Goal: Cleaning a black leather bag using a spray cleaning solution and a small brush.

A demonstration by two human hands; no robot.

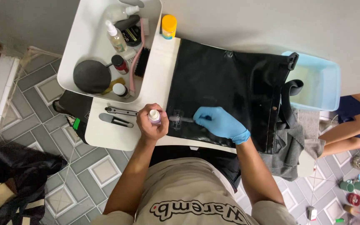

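Note:
A black leather bag (226, 79) lies flat on a white table (109, 135). My left hand (151, 123), bare, is closed around a small purple bottle (154, 117) with a white tip, held at the bag's left edge. My right hand (219, 122), in a blue glove, holds a thin brush-like tool (183, 119) whose pale tip touches the bag's lower left part. The two hands are a short gap apart.
A white tray (73, 46) at the back left holds bottles, brushes and a round black pad. A yellow-capped jar (168, 26) stands beside it. Snips (115, 120) lie on the table. A pale blue tub (319, 81), grey cloth (290, 146) and another person's legs (351, 125) are at the right.

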